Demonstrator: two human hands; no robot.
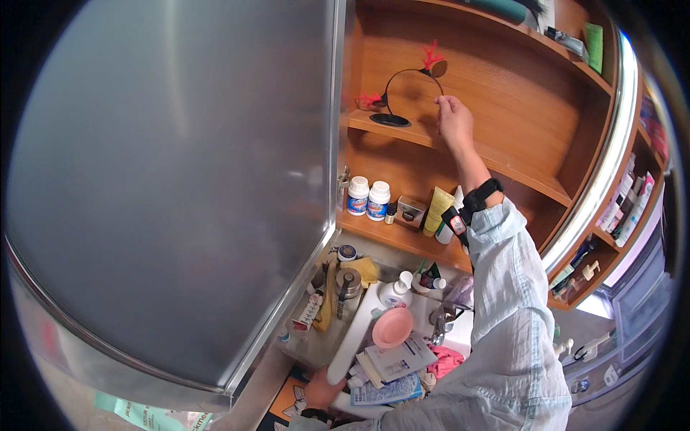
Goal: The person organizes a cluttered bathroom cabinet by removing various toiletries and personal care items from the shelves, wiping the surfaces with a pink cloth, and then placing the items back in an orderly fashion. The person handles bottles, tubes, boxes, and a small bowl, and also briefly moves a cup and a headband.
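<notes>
My right hand (455, 118) reaches up into a wooden wall cabinet, its fingers pinched on one end of a black headband (403, 72) with red antler-like ornaments. Beside the band, a round black object (390, 119) lies on the cabinet's middle shelf (426, 137). At the bottom, my left hand (322, 389) rests at the rim of a white washbasin (345, 350); its fingers are partly hidden, so its grip is unclear. The basin holds a pink bowl (392, 327), printed packets (400, 356) and pink cloth (446, 362).
A large silvery cabinet door (178, 188) fills the left. White bottles (378, 200), a small box (411, 211) and a yellow tube (438, 210) stand on the lower shelf. Around the basin are a faucet (439, 326), a pump bottle (396, 293) and a lidded jar (349, 285).
</notes>
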